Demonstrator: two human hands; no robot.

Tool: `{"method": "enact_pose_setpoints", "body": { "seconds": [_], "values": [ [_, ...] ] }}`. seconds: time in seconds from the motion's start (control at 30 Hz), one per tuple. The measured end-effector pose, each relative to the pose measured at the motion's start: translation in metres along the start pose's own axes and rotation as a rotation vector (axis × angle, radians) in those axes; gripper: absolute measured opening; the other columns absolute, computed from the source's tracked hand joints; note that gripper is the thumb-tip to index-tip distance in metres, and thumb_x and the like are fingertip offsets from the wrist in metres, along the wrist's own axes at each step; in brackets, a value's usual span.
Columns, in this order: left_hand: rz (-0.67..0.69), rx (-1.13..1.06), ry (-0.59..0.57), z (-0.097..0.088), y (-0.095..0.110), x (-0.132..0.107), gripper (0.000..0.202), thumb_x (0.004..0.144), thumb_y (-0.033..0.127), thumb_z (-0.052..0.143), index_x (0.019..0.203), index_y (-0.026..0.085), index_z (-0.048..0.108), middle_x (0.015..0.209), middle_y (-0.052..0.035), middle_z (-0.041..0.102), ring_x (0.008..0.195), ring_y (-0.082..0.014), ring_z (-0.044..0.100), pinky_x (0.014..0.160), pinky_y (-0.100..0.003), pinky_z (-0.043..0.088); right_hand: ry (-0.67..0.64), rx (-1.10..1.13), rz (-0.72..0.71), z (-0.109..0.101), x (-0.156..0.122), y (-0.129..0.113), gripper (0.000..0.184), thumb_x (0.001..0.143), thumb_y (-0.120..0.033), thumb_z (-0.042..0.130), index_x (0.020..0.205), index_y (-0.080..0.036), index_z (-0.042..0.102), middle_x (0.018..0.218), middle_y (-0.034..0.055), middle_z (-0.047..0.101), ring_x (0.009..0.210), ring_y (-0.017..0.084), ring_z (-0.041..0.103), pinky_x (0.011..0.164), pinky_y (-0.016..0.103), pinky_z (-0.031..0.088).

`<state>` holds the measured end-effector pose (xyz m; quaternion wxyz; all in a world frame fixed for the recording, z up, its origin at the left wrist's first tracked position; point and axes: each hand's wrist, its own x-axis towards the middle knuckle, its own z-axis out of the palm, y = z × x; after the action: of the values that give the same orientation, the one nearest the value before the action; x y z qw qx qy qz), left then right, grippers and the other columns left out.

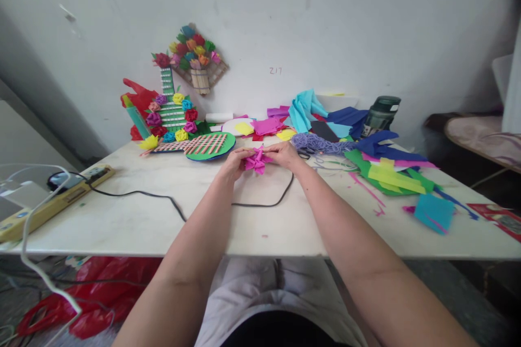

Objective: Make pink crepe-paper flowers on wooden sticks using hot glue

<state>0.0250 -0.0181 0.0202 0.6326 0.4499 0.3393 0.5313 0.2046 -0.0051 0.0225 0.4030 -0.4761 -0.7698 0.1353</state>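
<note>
A magenta paper flower (256,161) with several pointed petals is held between my two hands, above the middle of the white table (252,227). My left hand (235,164) pinches its left side, fingers closed. From the right, my right hand (284,154) grips the flower's other edge with thumb and fingers together. Just left of my hands lies a green guitar-shaped board (230,145) crossed with thin wooden sticks. A tangle of purple yarn (321,143) sits right of my right hand.
Colourful paper sheets (391,176) are heaped at the right, near a dark green bottle (381,115). Paper roses decorate a green tower (171,111) at the back left. A black cable (142,192) crosses the table from a yellow power strip (52,203).
</note>
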Motion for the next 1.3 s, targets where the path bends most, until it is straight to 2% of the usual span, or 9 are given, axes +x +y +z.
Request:
{"method": "enact_pose_setpoints", "body": {
  "seconds": [0.2,0.4,0.53,0.7,0.9,1.2,1.3],
  "values": [
    [-0.012,-0.009,-0.025,-0.0002,0.002,-0.001,0.016,0.056,0.017,0.068,0.071,0.011,0.068,0.068,-0.0053,0.065,0.06,-0.0145,0.059,0.057,-0.026,0.048,0.017,0.056,0.007,0.002,0.0006,0.0037,0.021,0.073,-0.026,0.067,0.092,-0.025,0.074,0.092,0.0008,0.074,0.088,0.018,0.069,0.08,0.028,0.053],
    [0.009,0.036,-0.01,-0.0028,-0.0012,0.0026,0.018,0.053,0.015,0.071,0.07,0.012,0.068,0.068,-0.0052,0.066,0.058,-0.0139,0.059,0.054,-0.026,0.047,-0.016,0.04,-0.011,0.0008,0.0003,0.004,0.023,0.073,-0.023,0.066,0.095,-0.028,0.073,0.094,0.0,0.074,0.089,0.018,0.069,0.082,0.029,0.053],
    [0.022,0.045,0.002,-0.0027,-0.002,0.0029,0.017,0.051,0.015,0.072,0.067,0.012,0.067,0.064,-0.0041,0.065,0.056,-0.0126,0.058,0.054,-0.024,0.046,-0.065,0.046,-0.051,-0.0037,-0.0007,0.0041,0.025,0.075,-0.023,0.064,0.099,-0.028,0.072,0.097,0.001,0.073,0.091,0.018,0.068,0.083,0.028,0.052],
    [0.035,0.036,0.015,-0.0011,-0.0011,0.001,0.02,0.048,0.017,0.074,0.065,0.013,0.065,0.058,-0.0011,0.062,0.052,-0.0111,0.055,0.051,-0.023,0.045,-0.085,0.07,-0.119,-0.0052,-0.0005,0.0067,0.028,0.079,-0.024,0.061,0.105,-0.022,0.07,0.102,0.0055,0.072,0.092,0.018,0.068,0.084,0.028,0.051],
    [0.032,0.052,0.029,0.0015,0.0014,-0.0019,0.019,0.05,0.019,0.075,0.062,0.014,0.061,0.054,0.0003,0.059,0.048,-0.0099,0.052,0.048,-0.023,0.042,-0.102,0.023,-0.084,-0.0057,-0.0006,0.0051,0.032,0.082,-0.024,0.058,0.113,-0.022,0.067,0.106,0.0034,0.071,0.092,0.016,0.067,0.083,0.027,0.05],
    [0.056,0.086,0.013,-0.0015,-0.0021,0.0007,0.024,0.051,0.024,0.078,0.062,0.014,0.059,0.053,0.0018,0.057,0.045,-0.0072,0.048,0.045,-0.02,0.037,-0.096,0.003,-0.102,-0.0072,-0.0026,0.0007,0.03,0.082,-0.02,0.057,0.108,-0.026,0.069,0.107,0.0011,0.07,0.098,0.016,0.066,0.089,0.028,0.049],
    [0.041,0.098,0.041,-0.002,-0.0035,0.0019,0.023,0.05,0.023,0.077,0.061,0.014,0.059,0.053,0.001,0.058,0.046,-0.0077,0.049,0.045,-0.02,0.037,-0.094,0.0,-0.089,-0.007,-0.0032,-0.0002,0.029,0.08,-0.02,0.058,0.106,-0.027,0.07,0.106,0.0001,0.07,0.099,0.017,0.066,0.089,0.028,0.049]
  ]
}}
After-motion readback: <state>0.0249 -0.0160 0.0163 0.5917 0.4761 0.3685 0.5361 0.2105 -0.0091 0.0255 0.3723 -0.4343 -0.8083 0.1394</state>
